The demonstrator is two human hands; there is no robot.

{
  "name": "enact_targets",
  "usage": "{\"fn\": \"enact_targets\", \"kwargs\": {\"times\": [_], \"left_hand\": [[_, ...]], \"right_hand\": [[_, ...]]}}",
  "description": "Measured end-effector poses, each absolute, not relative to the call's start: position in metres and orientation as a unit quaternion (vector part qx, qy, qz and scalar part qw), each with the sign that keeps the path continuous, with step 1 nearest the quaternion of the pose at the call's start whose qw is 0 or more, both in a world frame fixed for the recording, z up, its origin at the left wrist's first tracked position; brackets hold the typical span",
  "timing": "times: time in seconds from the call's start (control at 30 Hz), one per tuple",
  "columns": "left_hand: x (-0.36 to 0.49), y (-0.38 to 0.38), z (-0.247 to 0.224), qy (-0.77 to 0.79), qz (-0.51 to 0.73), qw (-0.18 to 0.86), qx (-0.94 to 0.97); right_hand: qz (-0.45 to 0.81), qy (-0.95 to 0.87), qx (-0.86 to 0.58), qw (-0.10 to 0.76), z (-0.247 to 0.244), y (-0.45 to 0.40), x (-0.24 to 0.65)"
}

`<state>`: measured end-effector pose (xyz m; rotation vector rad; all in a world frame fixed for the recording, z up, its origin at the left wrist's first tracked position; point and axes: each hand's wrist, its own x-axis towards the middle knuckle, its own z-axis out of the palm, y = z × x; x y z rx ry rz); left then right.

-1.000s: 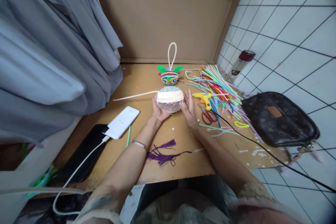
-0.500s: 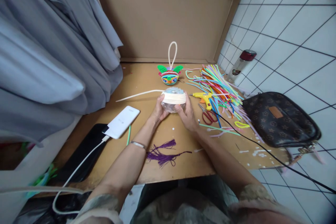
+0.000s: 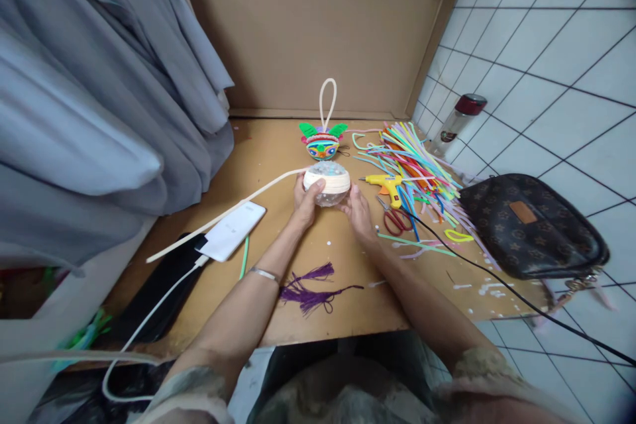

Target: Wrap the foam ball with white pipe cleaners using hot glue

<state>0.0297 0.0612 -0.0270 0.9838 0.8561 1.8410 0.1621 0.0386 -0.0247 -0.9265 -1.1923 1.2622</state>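
Observation:
A clear plastic ball [image 3: 332,199] sits between my hands, with a cream pipe cleaner [image 3: 338,184] wound in rows around its middle. The loose end of that pipe cleaner stretches left, across the white phone. My left hand [image 3: 305,202] grips the ball's left side, its thumb pressed on the wound band. On the other side, my right hand [image 3: 360,213] holds the ball's right edge with bent fingers, partly hidden. Just behind it stands a colourful lion-head ornament [image 3: 322,146] with green ears and a white loop handle.
A yellow glue gun [image 3: 385,184], red-handled scissors [image 3: 396,220] and a heap of coloured pipe cleaners [image 3: 417,165] lie right. A brown bag [image 3: 531,225] and a bottle [image 3: 457,122] are farther right. Purple tassels [image 3: 308,293] lie in front; a white phone [image 3: 233,232] is left.
The ball has turned. The loose pipe cleaner end reaches farther left and lower, over the phone. My left thumb has come onto the band; my right thumb has moved off the front.

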Motion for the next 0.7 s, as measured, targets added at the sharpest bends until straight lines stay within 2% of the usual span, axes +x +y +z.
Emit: {"fn": "enact_targets", "kwargs": {"times": [0.27,0.53,0.7], "left_hand": [[0.021,0.065,-0.029,0.374,0.762,0.336,0.408],[0.027,0.062,-0.026,0.368,0.758,0.353,0.406],[0.022,0.062,-0.023,0.378,0.760,0.357,0.390]], "right_hand": [[0.657,-0.440,-0.357,0.497,-0.019,0.030,0.158],[0.595,-0.456,-0.434,0.500,-0.016,0.030,0.161],[0.570,-0.506,-0.444,0.472,-0.014,0.024,0.160]]}}
